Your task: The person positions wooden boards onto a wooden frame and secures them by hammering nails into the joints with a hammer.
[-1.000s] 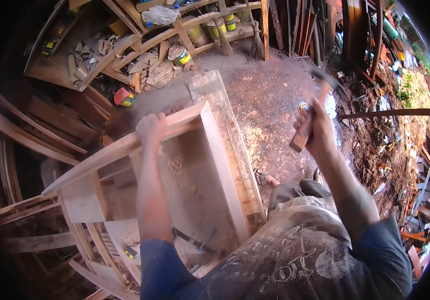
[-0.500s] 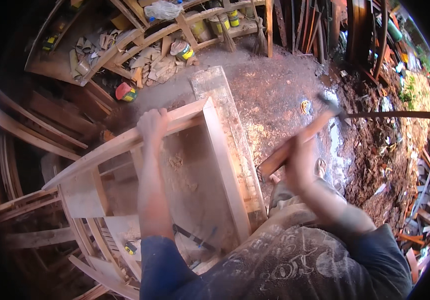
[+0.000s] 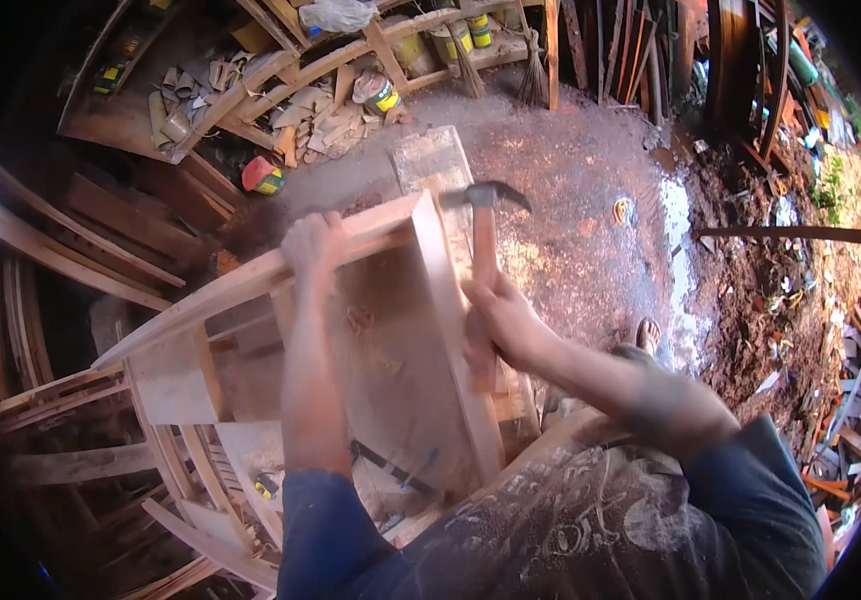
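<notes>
My right hand (image 3: 503, 318) is closed round the wooden handle of a claw hammer (image 3: 485, 240). The hammer's dark head is close to the far right corner of a pale wooden frame (image 3: 435, 270); whether it touches the wood I cannot tell. My left hand (image 3: 314, 243) grips the far rail of that frame, left of the corner, with its fingers over the top edge. Inside the frame lies a flat panel (image 3: 380, 330) with some wood shavings on it. A worn plank (image 3: 432, 158) runs beneath the frame's right side.
At the back left, shelving holds wood offcuts (image 3: 320, 125) and paint cans. A red-topped can (image 3: 262, 176) stands on the floor. Two brooms (image 3: 533, 80) lean at the back. Rubble and scrap wood (image 3: 760, 300) cover the ground at right. A dark bar tool (image 3: 390, 467) lies within the framework.
The hammer has swung from out on the right, leftward to the frame's corner, in my right hand. My left hand still holds the rail.
</notes>
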Motion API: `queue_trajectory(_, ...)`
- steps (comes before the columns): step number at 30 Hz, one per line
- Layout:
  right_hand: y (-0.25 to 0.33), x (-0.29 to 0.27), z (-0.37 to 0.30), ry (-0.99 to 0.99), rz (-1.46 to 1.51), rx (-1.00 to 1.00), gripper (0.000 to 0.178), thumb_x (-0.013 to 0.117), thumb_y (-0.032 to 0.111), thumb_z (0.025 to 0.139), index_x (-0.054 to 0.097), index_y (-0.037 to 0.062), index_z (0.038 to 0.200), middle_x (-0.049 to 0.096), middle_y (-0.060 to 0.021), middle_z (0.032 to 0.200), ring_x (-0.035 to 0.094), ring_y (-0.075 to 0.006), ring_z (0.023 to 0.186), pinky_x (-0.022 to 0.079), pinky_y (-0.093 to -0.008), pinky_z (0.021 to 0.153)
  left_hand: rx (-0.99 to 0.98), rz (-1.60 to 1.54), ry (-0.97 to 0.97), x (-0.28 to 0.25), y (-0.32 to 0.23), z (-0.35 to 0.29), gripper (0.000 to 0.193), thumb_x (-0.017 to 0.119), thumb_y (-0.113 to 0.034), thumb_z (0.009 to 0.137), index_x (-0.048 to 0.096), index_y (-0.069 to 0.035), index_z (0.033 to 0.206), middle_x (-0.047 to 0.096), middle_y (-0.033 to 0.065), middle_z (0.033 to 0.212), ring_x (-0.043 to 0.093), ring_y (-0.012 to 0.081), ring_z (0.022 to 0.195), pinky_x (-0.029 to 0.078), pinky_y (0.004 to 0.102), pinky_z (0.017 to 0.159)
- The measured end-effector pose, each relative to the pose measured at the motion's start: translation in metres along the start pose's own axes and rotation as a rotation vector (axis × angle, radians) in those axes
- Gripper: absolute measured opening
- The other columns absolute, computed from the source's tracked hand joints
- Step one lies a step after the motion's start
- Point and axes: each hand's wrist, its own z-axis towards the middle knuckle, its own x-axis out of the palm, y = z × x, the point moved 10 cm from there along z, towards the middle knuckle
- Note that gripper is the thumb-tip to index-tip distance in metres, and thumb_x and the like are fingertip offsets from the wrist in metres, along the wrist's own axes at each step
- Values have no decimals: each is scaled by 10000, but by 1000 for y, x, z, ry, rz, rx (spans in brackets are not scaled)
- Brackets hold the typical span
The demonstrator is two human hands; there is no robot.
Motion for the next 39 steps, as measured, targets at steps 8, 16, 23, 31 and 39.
queue_trajectory(8,69,-110,9,-304,413,35,342,480,417,1078,517,92,978,575,-38,764,569,-158,607,536,-332,587,7,24,-51,-1,14,-12,509,453,-358,952,761,0,759,712,268,797,716,452,771,573,534,779)
queue_trajectory(16,12,58,-15,518,59,423,264,532,313,1049,496,75,1158,591,-59,812,568,-160,550,498,-324,467,56,89,-67,15,39,-8,503,447,-353,960,759,-9,765,721,255,817,716,451,775,570,540,755)
queue_trajectory(23,30,-40,7,-120,340,221,249,517,324,1065,465,91,997,551,-39,723,523,-176,485,501,-356,463,118,81,-111,17,23,-6,506,457,-357,966,761,-5,765,719,258,810,717,443,776,568,541,753)
queue_trajectory(31,-18,60,-7,551,108,613,210,607,263,1018,480,102,1061,565,-45,693,548,-204,501,501,-372,474,61,190,127,33,30,-5,186,504,-167,956,647,-74,882,736,131,906,713,378,885,552,540,757)
queue_trajectory(39,46,10,127,958,-611,441,245,702,241,939,602,26,1003,537,6,688,516,-110,521,419,-283,467,-260,-384,-311,-60,-29,-88,426,576,-257,1012,528,11,1340,471,247,1415,464,439,1276,435,524,1038)
